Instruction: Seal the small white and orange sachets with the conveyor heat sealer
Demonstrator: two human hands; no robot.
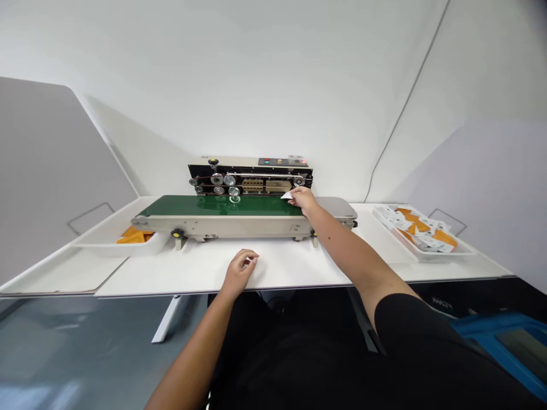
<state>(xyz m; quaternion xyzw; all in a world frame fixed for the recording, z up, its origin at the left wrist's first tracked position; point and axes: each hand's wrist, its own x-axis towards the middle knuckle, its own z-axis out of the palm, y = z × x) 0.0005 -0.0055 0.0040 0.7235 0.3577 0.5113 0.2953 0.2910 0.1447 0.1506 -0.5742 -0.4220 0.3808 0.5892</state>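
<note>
Right hand (304, 200) fingers pinch a white sachet (287, 195) low over the green conveyor belt (222, 205) of the band sealer (250, 176), left hand (240, 272) fingers curled loosely around nothing near the front edge of the surface (290, 267).

A person's right hand (303, 200) is holding a white sachet (287, 195) at the far end of a green conveyor belt (217, 206), which is running along the front of a tabletop band sealer (250, 176). The left hand (240, 271) is resting loosely curled on the white tabletop (290, 267), empty, in front of the machine. To the left of the sealer, a white tray (115, 246) is holding orange pieces (132, 237). To the right, a second white tray (421, 256) is carrying a pile of white packets (416, 228) with orange pieces among them.
</note>
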